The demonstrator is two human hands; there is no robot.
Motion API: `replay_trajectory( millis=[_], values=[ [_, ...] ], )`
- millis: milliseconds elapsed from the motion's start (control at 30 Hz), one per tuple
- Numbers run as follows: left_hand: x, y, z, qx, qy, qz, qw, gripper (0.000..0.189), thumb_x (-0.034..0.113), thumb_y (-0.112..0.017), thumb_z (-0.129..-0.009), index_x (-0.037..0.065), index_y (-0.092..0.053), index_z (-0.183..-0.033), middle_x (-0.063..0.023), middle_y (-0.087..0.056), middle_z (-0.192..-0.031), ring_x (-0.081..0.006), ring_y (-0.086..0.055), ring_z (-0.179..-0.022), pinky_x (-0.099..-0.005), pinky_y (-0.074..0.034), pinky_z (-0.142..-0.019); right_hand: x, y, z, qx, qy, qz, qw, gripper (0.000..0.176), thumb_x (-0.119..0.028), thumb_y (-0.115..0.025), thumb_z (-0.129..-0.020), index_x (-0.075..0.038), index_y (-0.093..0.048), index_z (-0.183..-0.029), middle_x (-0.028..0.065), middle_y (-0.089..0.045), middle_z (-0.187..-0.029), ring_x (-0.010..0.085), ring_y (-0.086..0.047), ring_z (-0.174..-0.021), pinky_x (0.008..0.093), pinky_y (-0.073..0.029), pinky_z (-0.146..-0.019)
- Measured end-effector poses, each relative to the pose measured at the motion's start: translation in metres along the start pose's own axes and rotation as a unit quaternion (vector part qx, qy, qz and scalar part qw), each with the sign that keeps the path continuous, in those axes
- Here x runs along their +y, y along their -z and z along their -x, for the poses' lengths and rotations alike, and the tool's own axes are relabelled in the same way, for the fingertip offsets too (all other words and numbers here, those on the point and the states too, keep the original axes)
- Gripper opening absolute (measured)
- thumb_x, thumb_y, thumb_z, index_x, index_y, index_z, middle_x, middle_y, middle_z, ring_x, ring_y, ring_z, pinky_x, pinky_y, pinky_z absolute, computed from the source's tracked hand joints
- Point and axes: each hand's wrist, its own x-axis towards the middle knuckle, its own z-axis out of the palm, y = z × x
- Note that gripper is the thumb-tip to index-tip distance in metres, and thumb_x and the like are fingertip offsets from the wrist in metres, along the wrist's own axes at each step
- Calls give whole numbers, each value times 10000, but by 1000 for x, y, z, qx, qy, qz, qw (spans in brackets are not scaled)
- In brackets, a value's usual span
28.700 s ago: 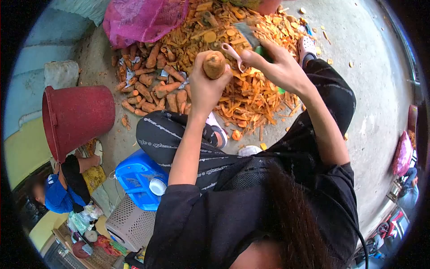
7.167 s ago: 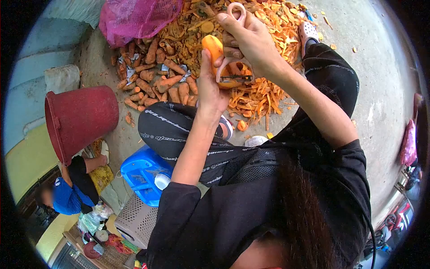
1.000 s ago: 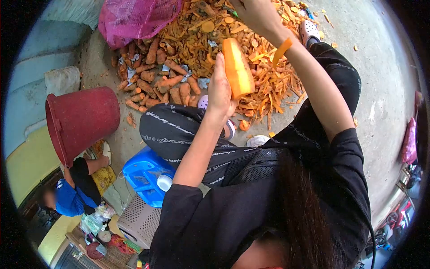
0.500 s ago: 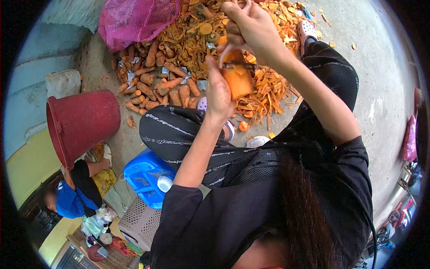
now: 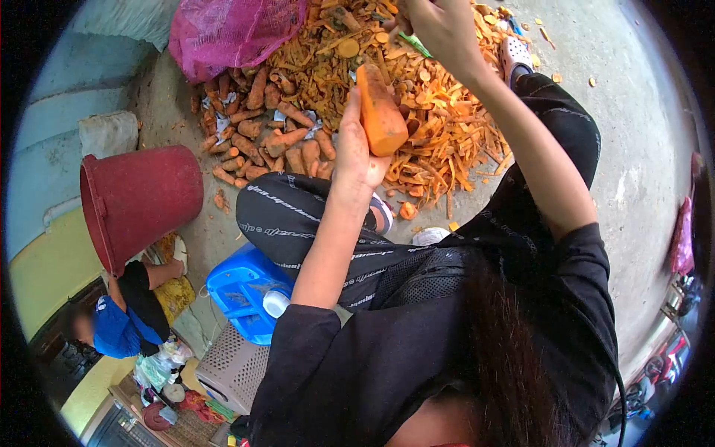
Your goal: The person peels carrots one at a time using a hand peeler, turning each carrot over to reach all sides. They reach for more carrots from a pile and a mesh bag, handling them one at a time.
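A thick carrot (image 5: 384, 123), partly peeled to bright orange with some darker skin near its upper end, rests in my left hand (image 5: 356, 153), whose fingers are wrapped behind it. My right hand (image 5: 441, 30) is raised at the top edge, above and to the right of the carrot, apart from it. Its fingers are bent around a tool with a green part (image 5: 415, 45); the rest of the tool is hidden. Below both hands lies a heap of orange peelings (image 5: 439, 160).
Unpeeled carrots (image 5: 294, 158) lie left of the peelings, beside a pink mesh sack (image 5: 231, 37). A red bucket (image 5: 145, 201), a blue jug (image 5: 246, 294) and a grey perforated crate (image 5: 234, 369) stand at the left. Another person (image 5: 123, 328) sits beyond the bucket.
My right hand has lifted off the carrot, up and to the right, with the tool. The carrot has turned in my left hand and shows its long side.
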Motion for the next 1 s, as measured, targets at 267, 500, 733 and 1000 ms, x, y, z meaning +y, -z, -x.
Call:
replay_trajectory(
  millis=[267,500,733,1000],
  values=[
    [7,-3,2,-46,22,22,998,300,297,-312,-979,103,-507,-1098,-66,-610,-1015,-194,-627,-899,-357,-554,-738,-58,-13,51,-70,-261,-298,916,182,-225,-453,-973,-110,-354,-872,-50,-355,-652,28,-326,-489,191,-285,-412],
    [7,-7,7,-22,36,-25,999,330,341,-305,-986,131,-519,-1122,-41,-614,-1035,-178,-631,-920,-330,-564,-719,-48,-13,53,-76,-232,-222,944,215,-250,-480,-963,-100,-378,-848,-53,-346,-671,29,-316,-531,193,-283,-456],
    [-2,-13,14,-36,-59,-92,993,401,421,-323,-983,124,-474,-1207,-35,-557,-1123,-144,-586,-951,-325,-526,-785,-41,-10,45,-80,-329,-320,885,200,-255,-467,-965,-114,-377,-855,-45,-357,-677,41,-327,-521,212,-309,-452],
    [-13,-14,25,-123,-6,-173,977,458,423,-286,-991,23,-488,-1086,-91,-584,-880,-164,-615,-725,-297,-524,-633,14,5,-7,29,-182,-193,964,176,-210,-493,-933,-96,-393,-843,-10,-411,-652,81,-396,-494,253,-368,-448]
  ],
)
